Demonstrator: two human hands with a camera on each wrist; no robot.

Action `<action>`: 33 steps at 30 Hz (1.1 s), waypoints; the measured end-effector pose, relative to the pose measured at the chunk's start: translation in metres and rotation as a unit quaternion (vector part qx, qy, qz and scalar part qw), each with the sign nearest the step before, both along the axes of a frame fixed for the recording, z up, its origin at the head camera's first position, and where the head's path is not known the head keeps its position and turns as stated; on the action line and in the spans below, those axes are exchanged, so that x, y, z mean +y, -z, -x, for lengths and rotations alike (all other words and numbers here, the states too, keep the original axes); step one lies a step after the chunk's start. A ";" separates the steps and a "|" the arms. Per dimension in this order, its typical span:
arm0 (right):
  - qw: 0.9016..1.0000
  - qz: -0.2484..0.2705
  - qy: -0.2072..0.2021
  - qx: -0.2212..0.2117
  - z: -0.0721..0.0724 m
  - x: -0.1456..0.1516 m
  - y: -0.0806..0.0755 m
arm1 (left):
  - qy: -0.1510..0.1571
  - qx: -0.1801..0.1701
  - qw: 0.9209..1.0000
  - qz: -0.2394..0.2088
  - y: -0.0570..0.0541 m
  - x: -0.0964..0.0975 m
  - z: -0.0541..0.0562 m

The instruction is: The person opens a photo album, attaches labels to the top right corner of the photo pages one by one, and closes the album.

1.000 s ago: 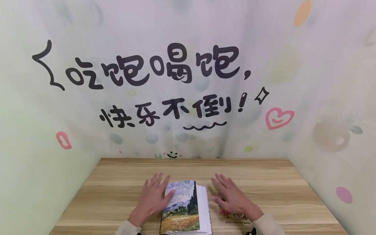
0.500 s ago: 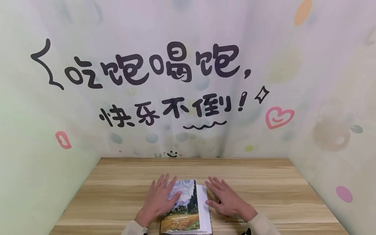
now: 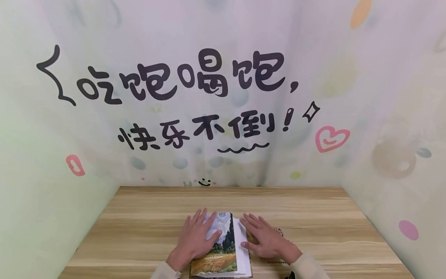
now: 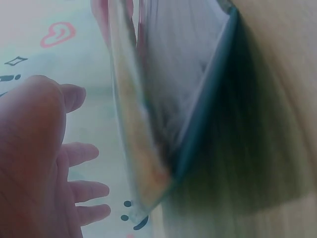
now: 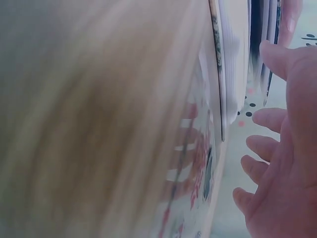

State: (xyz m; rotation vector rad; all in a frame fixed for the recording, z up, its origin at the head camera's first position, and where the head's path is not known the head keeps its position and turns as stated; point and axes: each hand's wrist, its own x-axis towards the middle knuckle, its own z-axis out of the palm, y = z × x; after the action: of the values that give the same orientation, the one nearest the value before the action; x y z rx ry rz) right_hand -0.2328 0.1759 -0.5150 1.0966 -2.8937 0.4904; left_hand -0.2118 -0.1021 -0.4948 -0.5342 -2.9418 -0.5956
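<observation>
A photo album (image 3: 219, 257) with a painted landscape cover lies on the wooden table, its front cover standing a little raised from the white pages (image 3: 242, 252). My left hand (image 3: 196, 238) is spread over the cover's left side, fingers straight. In the left wrist view that hand (image 4: 29, 163) hovers beside the tilted album cover (image 4: 133, 129). My right hand (image 3: 265, 240) is at the album's right edge, fingers extended, thumb over the white pages. In the right wrist view the right thumb (image 5: 275, 59) is close to the raised cover.
Under and beside my right hand lies a printed sheet (image 3: 278, 231), with red figures visible on the same sheet (image 5: 188, 168) in the right wrist view. A white curtain (image 3: 216, 166) with black lettering rises behind the table (image 3: 156, 201).
My left hand has moved right, farther over the album's cover. My right hand has moved left, from beside the album to over its page edge. The album has stayed in place.
</observation>
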 end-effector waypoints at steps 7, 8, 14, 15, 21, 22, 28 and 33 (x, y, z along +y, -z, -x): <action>1.000 -0.006 -0.003 -0.015 0.001 -0.002 0.001 | 0.007 -0.002 1.000 0.001 0.003 0.008 -0.002; 1.000 -0.007 -0.004 -0.012 0.001 -0.002 0.002 | 0.007 -0.005 1.000 0.005 0.003 0.009 -0.002; 1.000 -0.009 -0.008 -0.020 0.000 -0.005 0.002 | 0.015 -0.022 0.999 0.018 0.004 0.016 -0.004; 1.000 -0.011 -0.007 -0.026 0.000 -0.005 0.002 | 0.016 -0.025 0.999 0.018 0.005 0.017 -0.004; 0.998 -0.021 -0.013 -0.051 0.000 -0.006 0.000 | 0.021 -0.029 0.999 0.024 0.005 0.026 -0.007; 0.998 -0.022 -0.013 -0.056 0.000 -0.005 0.000 | 0.022 -0.030 0.999 0.026 0.004 0.028 -0.008; 0.997 -0.033 -0.011 -0.069 0.001 -0.006 -0.001 | 0.029 -0.045 0.998 0.034 0.000 0.037 -0.013; 0.996 -0.044 -0.003 -0.077 0.001 -0.008 -0.003 | 0.035 -0.054 0.998 0.022 -0.004 0.044 -0.018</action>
State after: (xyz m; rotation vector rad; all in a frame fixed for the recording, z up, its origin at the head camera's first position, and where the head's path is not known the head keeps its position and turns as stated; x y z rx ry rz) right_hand -0.2341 0.1676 -0.5122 1.1285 -3.0745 0.4713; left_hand -0.1937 -0.0576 -0.4912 -0.6324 -3.0557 -0.5847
